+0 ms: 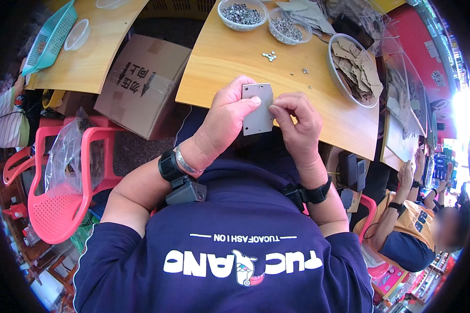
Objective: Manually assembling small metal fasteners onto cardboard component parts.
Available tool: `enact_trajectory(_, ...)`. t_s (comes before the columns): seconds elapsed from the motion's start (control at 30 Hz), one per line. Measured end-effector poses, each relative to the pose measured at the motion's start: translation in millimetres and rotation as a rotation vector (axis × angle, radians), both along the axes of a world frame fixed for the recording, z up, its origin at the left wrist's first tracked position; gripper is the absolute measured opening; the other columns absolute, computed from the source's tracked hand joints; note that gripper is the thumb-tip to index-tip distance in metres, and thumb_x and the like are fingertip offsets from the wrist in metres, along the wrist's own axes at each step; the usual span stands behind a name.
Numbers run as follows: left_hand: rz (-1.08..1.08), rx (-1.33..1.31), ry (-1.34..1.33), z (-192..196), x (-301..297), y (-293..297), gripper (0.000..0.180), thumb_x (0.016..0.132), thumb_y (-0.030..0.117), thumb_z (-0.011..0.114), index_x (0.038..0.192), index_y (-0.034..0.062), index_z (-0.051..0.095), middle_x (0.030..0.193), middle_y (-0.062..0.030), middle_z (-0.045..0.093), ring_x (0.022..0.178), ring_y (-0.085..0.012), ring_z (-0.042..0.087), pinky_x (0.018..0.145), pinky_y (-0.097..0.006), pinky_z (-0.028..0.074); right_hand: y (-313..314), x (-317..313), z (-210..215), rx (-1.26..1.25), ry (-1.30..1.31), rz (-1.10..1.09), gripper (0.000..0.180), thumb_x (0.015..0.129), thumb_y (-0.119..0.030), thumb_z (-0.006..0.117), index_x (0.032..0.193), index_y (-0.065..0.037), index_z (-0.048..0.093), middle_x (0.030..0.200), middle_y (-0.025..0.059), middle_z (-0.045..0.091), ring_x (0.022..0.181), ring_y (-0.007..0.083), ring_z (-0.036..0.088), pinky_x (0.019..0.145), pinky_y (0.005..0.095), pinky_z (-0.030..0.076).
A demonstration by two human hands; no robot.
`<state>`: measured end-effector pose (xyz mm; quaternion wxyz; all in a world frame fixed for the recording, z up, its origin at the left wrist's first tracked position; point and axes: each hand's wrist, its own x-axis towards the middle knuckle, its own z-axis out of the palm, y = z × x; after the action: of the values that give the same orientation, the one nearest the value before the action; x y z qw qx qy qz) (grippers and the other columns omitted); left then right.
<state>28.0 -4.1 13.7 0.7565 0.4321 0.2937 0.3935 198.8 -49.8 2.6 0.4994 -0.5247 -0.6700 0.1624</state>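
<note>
My left hand (225,113) grips a flat grey piece (257,117) with cut corners and small holes near its edges; the thumb presses on its face. At the piece's right edge my right hand (297,119) is closed in a pinch, and whatever sits between thumb and finger is too small or hidden to make out. Beyond my hands, a few small metal studs (269,56) lie loose on the wooden table (219,62). Similar flat tan pieces (357,70) fill a clear round tub (333,65) at the right.
Two clear bowls of small metal parts, a left bowl (241,14) and a right bowl (289,29), stand at the far side. Left of the table are a cardboard box (141,83) and a pink plastic chair (57,208). A co-worker (407,224) sits at the right.
</note>
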Motion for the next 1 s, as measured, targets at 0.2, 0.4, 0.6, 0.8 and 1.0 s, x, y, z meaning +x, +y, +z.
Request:
enact_trajectory(0.2, 0.009, 0.005, -0.002, -4.3, 0.5, -3.5, 0.014, 0.094, 0.008, 0.049, 0.106, 0.0012, 0.052, 0.095, -0.0044, 0.059, 0.085, -0.0086, 0.057, 0.075, -0.026, 0.051, -5.4, -5.8, 3.3, 0.057, -0.056, -0.011, 0.010, 0.081, 0.000, 0.074, 0.086, -0.002, 0.066, 0.084, 0.0082, 0.067, 0.073, 0.0177, 0.064, 0.066, 0.0280, 0.053)
enact_trajectory(0.4, -0.018, 0.019, 0.033, -3.4, -0.8, -5.2, 0.014, 0.092, 0.008, 0.050, 0.105, 0.0017, 0.053, 0.093, -0.0045, 0.059, 0.084, -0.0084, 0.056, 0.074, -0.026, 0.050, -8.5, -1.6, -6.6, -0.300, 0.492, 0.028, 0.008, 0.084, -0.001, 0.073, 0.089, -0.002, 0.066, 0.084, 0.0027, 0.067, 0.073, 0.0086, 0.062, 0.063, 0.0234, 0.052)
enact_trajectory(0.6, -0.020, 0.024, 0.030, -2.4, -2.4, -6.0, 0.015, 0.091, 0.008, 0.050, 0.105, 0.0019, 0.053, 0.093, -0.0049, 0.059, 0.084, -0.0087, 0.056, 0.074, -0.026, 0.050, -7.0, -4.5, -0.8, -0.456, 0.662, 0.020, 0.011, 0.087, -0.006, 0.073, 0.093, -0.001, 0.066, 0.082, 0.0021, 0.067, 0.071, 0.0071, 0.062, 0.064, 0.0211, 0.052)
enact_trajectory(0.8, -0.009, 0.069, 0.080, -10.6, -3.4, -4.2, 0.017, 0.091, 0.009, 0.050, 0.105, 0.0013, 0.054, 0.093, -0.0052, 0.060, 0.083, -0.0100, 0.056, 0.075, -0.027, 0.050, -5.8, -2.9, -3.0, -0.530, 0.662, 0.038, 0.013, 0.088, -0.008, 0.072, 0.097, 0.000, 0.068, 0.082, 0.0019, 0.067, 0.072, 0.0072, 0.061, 0.064, 0.0217, 0.053)
enact_trajectory(1.0, -0.005, 0.119, 0.160, -16.5, -5.1, -0.7, 0.017, 0.091, 0.010, 0.051, 0.105, 0.0004, 0.056, 0.092, -0.0061, 0.062, 0.085, -0.0106, 0.058, 0.076, -0.028, 0.050, -2.9, -7.1, -2.7, -0.575, 0.662, 0.035, 0.013, 0.090, -0.010, 0.070, 0.098, 0.000, 0.068, 0.082, 0.0014, 0.066, 0.071, 0.0074, 0.061, 0.065, 0.0221, 0.052)
